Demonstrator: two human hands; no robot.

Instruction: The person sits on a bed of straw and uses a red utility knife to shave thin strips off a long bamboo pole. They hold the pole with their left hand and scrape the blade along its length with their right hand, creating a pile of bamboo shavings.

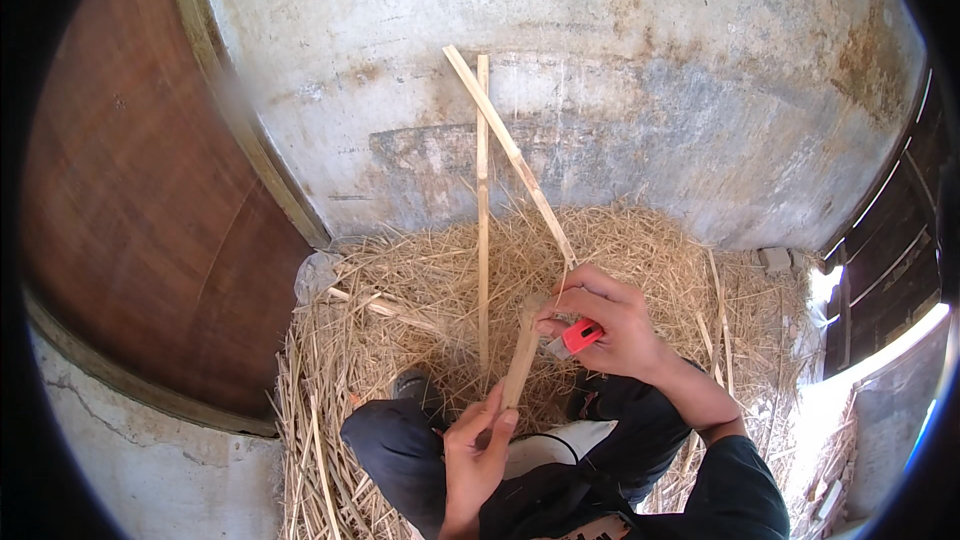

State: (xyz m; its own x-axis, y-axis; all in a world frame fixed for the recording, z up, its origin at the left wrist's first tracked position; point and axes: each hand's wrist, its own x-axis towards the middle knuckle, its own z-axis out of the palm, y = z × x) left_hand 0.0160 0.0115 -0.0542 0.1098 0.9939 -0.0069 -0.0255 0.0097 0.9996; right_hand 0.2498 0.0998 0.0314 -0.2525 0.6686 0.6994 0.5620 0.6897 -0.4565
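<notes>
My left hand (pixel 474 462) grips the lower end of a short, flat bamboo strip (pixel 522 355) between thumb and fingers. The strip tilts up and away over my lap. A red utility knife (pixel 582 336) sits in my right hand (pixel 625 332), its blade beside the strip and pointing left. The right thumb and fingertips are close to the strip's upper end; whether they touch it I cannot tell. Just beyond this hand, a long bamboo stick (pixel 515 155) leans against the wall, crossing a second, more upright stick (pixel 483 210).
Loose straw (pixel 420 265) covers the ground around my feet, with more sticks (pixel 385 308) lying in it. A stained wall (pixel 600 70) rises ahead. At the left stands a brown wooden panel (pixel 150 170) with a frame. A small grey block (pixel 775 260) lies by the wall at right.
</notes>
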